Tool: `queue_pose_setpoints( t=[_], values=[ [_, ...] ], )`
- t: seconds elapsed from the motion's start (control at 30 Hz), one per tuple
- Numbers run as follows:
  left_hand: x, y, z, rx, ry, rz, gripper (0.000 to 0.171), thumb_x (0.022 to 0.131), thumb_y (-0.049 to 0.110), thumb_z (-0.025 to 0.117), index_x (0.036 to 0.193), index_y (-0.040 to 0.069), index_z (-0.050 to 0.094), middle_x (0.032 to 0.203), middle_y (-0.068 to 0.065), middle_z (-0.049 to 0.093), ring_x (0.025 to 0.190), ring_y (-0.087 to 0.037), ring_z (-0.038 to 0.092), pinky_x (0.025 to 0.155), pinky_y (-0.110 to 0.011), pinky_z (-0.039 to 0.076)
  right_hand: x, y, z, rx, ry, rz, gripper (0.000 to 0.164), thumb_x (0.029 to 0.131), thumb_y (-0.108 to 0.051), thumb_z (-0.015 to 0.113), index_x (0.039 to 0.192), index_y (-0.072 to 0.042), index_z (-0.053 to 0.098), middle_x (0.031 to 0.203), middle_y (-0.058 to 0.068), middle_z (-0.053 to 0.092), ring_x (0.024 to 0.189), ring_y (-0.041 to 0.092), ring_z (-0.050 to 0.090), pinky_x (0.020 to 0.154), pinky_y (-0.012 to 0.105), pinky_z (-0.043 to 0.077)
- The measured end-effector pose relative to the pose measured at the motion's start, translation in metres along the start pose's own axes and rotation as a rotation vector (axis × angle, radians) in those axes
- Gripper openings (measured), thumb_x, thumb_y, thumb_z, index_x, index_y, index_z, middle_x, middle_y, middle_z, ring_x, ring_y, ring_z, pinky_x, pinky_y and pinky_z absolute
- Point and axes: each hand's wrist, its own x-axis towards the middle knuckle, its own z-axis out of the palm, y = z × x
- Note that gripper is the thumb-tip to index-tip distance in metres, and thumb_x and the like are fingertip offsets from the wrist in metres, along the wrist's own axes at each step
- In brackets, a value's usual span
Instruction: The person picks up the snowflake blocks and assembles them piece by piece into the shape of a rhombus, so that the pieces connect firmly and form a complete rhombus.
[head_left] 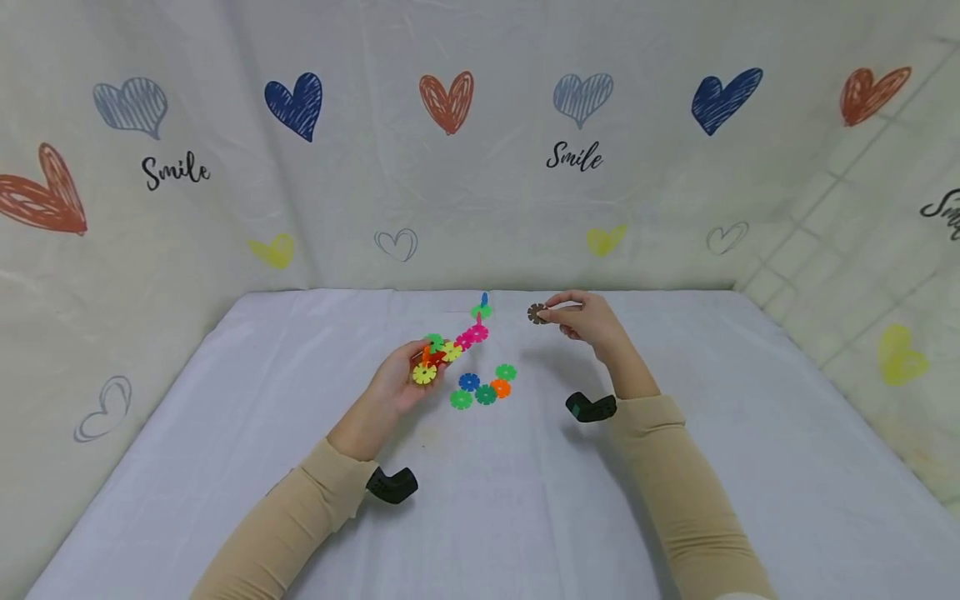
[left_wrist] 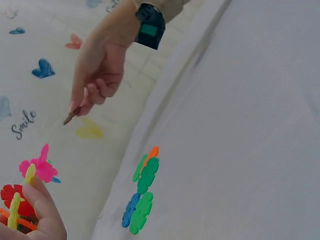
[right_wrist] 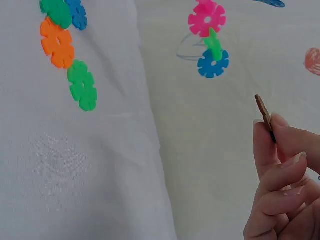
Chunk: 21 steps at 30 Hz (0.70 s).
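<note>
My left hand (head_left: pixel 399 377) holds a chain of linked snowflake discs in yellow, red, orange, green and pink. Its far end, with a pink disc (head_left: pixel 478 332), a green disc (head_left: pixel 482 312) and a blue disc (head_left: pixel 484 299), sticks out away from me. Up at the right, my right hand (head_left: pixel 588 321) pinches a single brown snowflake disc (head_left: pixel 536 313) between thumb and fingers, apart from the chain. The right wrist view shows that brown disc (right_wrist: pixel 266 117) edge-on. In the left wrist view only part of the left hand (left_wrist: pixel 47 212) shows, beside a red disc (left_wrist: pixel 17 199).
On the white-covered table (head_left: pixel 480 517) lies a group of several discs, among them a blue disc (head_left: pixel 469 382), an orange disc (head_left: pixel 500 388) and a dark green disc (head_left: pixel 485 394). Behind the table hangs a pale curtain (head_left: pixel 510 200) printed with hearts. Each wrist wears a black device (head_left: pixel 590 407).
</note>
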Motion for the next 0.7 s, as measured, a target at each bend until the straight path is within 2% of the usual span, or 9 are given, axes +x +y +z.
queue_pose_setpoints(
  t=[0.17,0.3,0.43,0.7],
  values=[
    [-0.001,-0.005,0.000,0.045,-0.049,-0.004,0.050,0.110,0.020,0.048,0.157,0.012,0.032,0.154,-0.011,0.033,0.134,-0.027,0.039,0.082,-0.024,0.057,-0.009,-0.011,0.008,-0.010,0.000,-0.039,0.035,0.095,-0.022,0.077,0.122,-0.002,0.068,0.089,0.001,0.073,0.065,0.011,0.048,0.065,0.023,0.042],
    [-0.002,-0.012,0.002,0.167,-0.100,0.015,0.051,0.111,0.020,0.045,0.159,0.011,0.030,0.155,-0.013,0.034,0.130,-0.026,0.041,0.079,-0.021,0.056,-0.018,-0.022,0.018,-0.023,-0.011,-0.093,0.034,0.097,-0.022,0.074,0.124,-0.002,0.071,0.095,0.006,0.072,0.068,0.014,0.048,0.064,0.023,0.040],
    [-0.001,-0.017,0.004,0.250,-0.084,0.023,0.050,0.110,0.021,0.047,0.157,0.010,0.034,0.151,-0.015,0.036,0.117,-0.023,0.046,0.071,-0.018,0.054,-0.024,-0.032,0.026,-0.046,-0.021,-0.127,0.031,0.096,-0.021,0.075,0.121,-0.002,0.073,0.093,0.006,0.071,0.069,0.016,0.049,0.064,0.024,0.042],
    [-0.003,-0.021,0.008,0.292,-0.080,0.027,0.042,0.109,0.021,0.049,0.148,0.005,0.044,0.137,-0.015,0.047,0.101,-0.019,0.052,0.067,-0.017,0.053,-0.026,-0.037,0.038,-0.069,-0.050,-0.151,0.027,0.095,-0.016,0.076,0.116,-0.001,0.073,0.088,0.014,0.070,0.059,0.014,0.044,0.057,0.023,0.037]
  ],
)
